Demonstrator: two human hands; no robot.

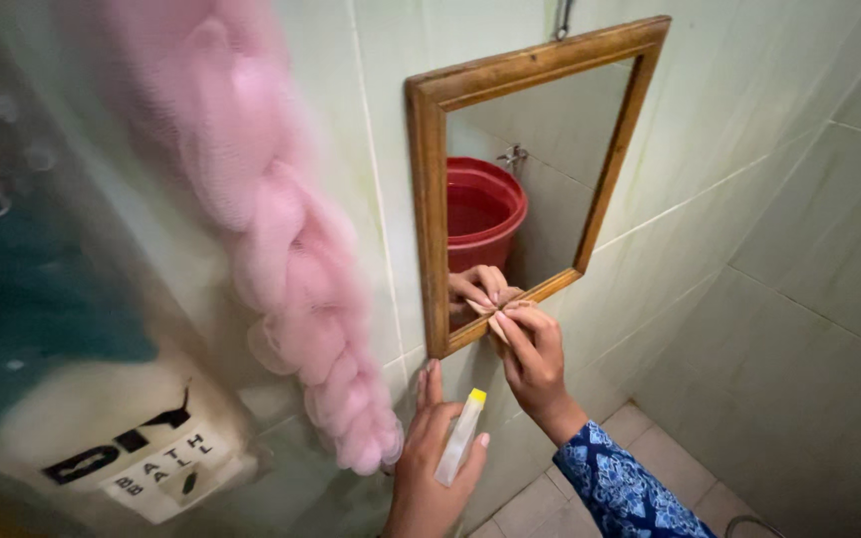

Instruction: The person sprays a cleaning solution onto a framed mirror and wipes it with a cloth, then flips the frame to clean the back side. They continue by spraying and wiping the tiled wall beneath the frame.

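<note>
A wood-framed mirror hangs on the pale tiled wall. My right hand presses a small folded cloth or paper against the mirror's lower frame edge, fingers closed on it. My left hand is below, holding a small clear bottle with a yellow cap, fingertips near the mirror's lower left corner. The right sleeve is blue with a white pattern. The glass reflects my fingers and a red bucket.
A pink braided mesh bath sponge hangs left of the mirror. A blurred translucent curtain or bag with a printed label fills the left side. Tiled wall to the right meets a tiled floor.
</note>
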